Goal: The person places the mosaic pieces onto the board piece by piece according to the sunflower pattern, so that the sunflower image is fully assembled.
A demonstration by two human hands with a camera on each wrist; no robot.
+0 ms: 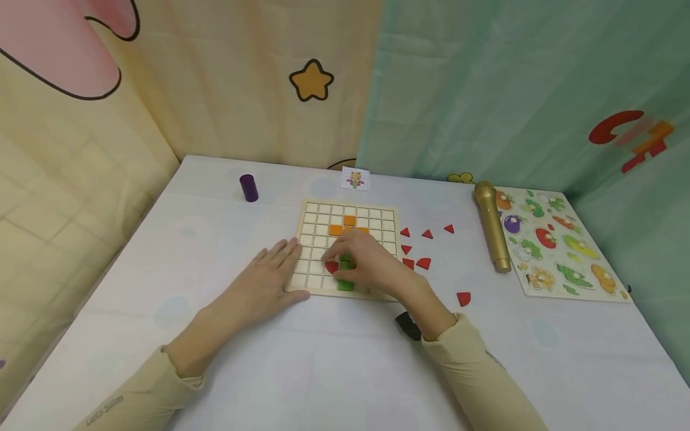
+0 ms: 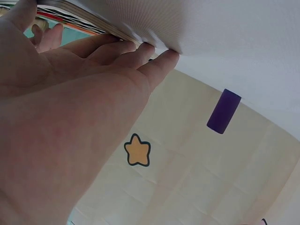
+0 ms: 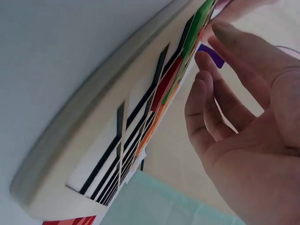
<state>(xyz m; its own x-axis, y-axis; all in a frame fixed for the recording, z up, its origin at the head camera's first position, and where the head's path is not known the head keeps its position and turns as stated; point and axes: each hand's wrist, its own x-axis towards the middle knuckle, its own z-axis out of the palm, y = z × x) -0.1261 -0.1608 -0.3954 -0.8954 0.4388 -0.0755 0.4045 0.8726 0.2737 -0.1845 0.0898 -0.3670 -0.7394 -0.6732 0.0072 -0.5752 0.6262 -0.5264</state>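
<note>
Red piece (image 1: 331,267): likely light, stiff; grip by edges.
Left hand (image 1: 264,278): fingers spread against left edge of board (image 1: 314,240).
Right hand (image 1: 366,258): fingers bent; pinch unclear.

So the board (image 1: 388,224) is a pale wooden grid lying flat on the surface (image 1: 334,359). Orange squares (image 1: 350,220) sit in its far half, green squares (image 1: 345,285) in a column nearer the person, partly hidden. Left grip (image 1: 266,274), a bare hand, is spread out against the left edge. Right grip (image 1: 366,258) has fingertips around a red piece (image 1: 331,267) left of the green; can't tell if it's pinched. Red triangles (image 1: 427,234) and quarter-rounds (image 1: 423,263) are scattered off the right side. Little pattern card (image 1: 355,179) lies just past the far edge.
</note>
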